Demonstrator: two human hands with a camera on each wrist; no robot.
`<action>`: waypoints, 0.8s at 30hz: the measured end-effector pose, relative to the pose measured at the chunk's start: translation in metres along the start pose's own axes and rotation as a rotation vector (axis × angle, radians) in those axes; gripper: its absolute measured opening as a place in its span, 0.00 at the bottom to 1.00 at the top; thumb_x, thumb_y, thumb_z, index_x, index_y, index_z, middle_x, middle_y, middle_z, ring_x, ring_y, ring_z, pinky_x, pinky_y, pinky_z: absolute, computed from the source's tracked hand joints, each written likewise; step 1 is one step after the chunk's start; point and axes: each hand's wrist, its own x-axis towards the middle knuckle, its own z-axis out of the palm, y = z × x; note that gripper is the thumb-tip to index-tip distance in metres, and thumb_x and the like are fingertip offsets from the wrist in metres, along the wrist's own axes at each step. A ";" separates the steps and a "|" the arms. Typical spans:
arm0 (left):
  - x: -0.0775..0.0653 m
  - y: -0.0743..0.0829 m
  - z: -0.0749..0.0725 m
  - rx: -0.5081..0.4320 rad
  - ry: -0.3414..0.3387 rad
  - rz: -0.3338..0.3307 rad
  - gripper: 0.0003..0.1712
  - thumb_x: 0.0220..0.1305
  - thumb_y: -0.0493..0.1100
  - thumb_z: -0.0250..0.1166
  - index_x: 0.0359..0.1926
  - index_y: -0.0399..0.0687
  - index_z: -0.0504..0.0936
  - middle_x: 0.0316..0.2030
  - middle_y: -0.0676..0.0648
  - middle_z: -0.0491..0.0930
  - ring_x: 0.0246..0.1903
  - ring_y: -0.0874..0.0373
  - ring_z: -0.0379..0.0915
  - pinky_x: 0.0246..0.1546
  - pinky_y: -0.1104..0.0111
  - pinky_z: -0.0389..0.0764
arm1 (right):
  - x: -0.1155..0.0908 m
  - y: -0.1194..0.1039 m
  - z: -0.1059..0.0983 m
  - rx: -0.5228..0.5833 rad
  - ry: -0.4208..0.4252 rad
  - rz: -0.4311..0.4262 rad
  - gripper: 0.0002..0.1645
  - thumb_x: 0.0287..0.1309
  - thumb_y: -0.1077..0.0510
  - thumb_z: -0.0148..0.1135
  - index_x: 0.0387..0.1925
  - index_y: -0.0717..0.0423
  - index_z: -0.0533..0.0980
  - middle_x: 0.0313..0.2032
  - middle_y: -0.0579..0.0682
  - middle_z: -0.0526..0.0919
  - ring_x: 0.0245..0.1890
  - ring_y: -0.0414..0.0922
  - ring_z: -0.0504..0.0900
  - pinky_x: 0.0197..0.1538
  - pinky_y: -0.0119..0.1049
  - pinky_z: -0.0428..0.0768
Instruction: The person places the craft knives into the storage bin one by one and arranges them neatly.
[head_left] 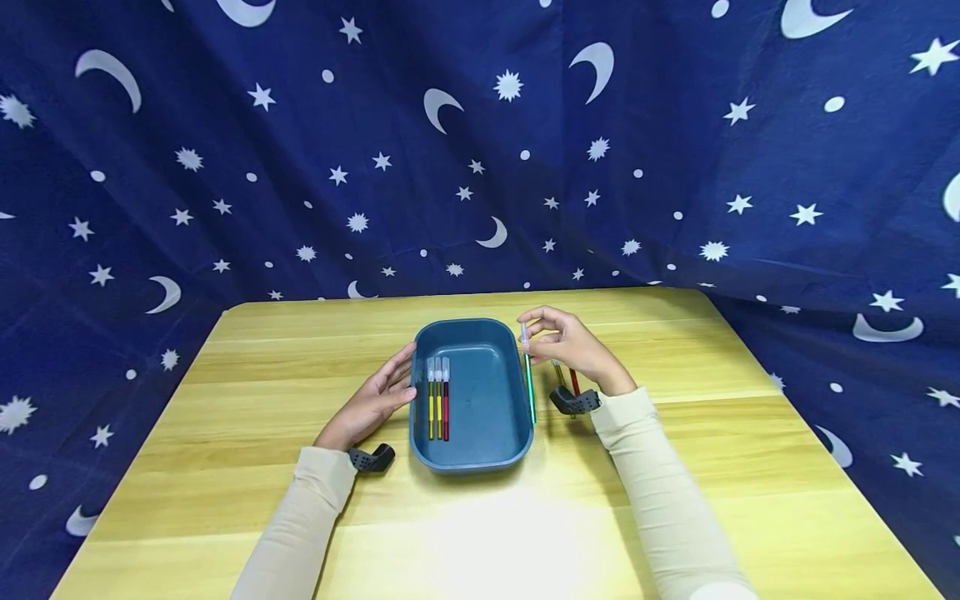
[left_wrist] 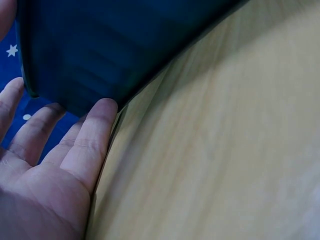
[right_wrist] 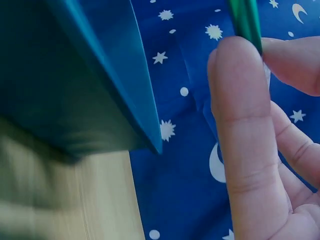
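Note:
My left hand [head_left: 377,402] rests against the left side of a blue tray [head_left: 480,467], fairly straight fingers touching its outer wall. Inside the tray, along its left side, lie two yellow pen-shaped tools [head_left: 435,408] and a red one [head_left: 446,412], side by side with their clear caps toward the back. Just by the right rim, my right hand [head_left: 573,343] pinches a green pen-shaped tool [head_left: 529,383] near its clear cap, between thumb and fingertip. The right wrist view shows part of its shiny green shaft [right_wrist: 245,20] in that pinch.
Partly hidden under my right hand and wrist, a red pen-shaped tool [head_left: 574,382] and a yellowish one [head_left: 558,373] lie on the wooden table [head_left: 675,492]. A dark blue curtain [head_left: 525,208] with moons and stars hangs behind the table.

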 end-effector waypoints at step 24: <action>0.002 0.000 -0.001 -0.005 0.005 0.002 0.48 0.82 0.31 0.57 0.90 0.52 0.41 0.87 0.37 0.42 0.84 0.34 0.42 0.70 0.69 0.73 | 0.025 -0.013 0.035 0.017 -0.099 0.059 0.27 0.66 0.74 0.66 0.63 0.78 0.69 0.39 0.55 0.84 0.33 0.41 0.89 0.47 0.46 0.91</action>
